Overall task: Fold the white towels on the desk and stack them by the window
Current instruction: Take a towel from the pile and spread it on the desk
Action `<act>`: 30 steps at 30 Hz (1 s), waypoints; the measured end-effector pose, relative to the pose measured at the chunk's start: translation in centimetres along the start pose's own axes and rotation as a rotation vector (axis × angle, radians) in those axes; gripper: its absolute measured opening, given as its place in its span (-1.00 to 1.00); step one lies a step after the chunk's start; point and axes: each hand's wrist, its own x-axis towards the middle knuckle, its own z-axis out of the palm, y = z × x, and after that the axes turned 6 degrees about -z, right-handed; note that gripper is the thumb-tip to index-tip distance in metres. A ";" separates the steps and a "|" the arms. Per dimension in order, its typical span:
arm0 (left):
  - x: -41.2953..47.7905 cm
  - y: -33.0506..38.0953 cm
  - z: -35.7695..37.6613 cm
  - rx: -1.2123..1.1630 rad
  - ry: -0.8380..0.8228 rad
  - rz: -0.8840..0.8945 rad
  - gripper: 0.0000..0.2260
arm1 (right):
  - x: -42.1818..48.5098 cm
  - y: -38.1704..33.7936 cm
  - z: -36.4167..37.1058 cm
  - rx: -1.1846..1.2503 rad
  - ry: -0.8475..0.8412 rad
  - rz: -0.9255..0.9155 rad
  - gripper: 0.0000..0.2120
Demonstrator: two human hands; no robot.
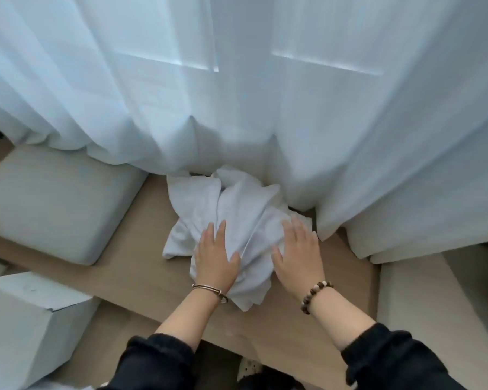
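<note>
A crumpled heap of white towels (237, 204) lies on the light wooden desk (141, 266), its far end touching the sheer white curtain (243, 94) over the window. My left hand (214, 254) lies flat on the near left part of the heap, fingers straight. My right hand (299, 249) rests on the near right part, fingers spread and straight. Neither hand grips any cloth. How many towels are in the heap is hidden by the folds.
A pale cushion (51, 209) sits left of the desk and another cushion (434, 299) at the right, partly under the curtain. A white box (20, 325) stands at the lower left. Bare desk top shows left of and in front of the heap.
</note>
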 end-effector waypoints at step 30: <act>5.0 1.5 0.6 -0.153 -0.004 0.238 -0.03 | 7.5 1.4 -6.1 0.948 0.192 0.094 -0.75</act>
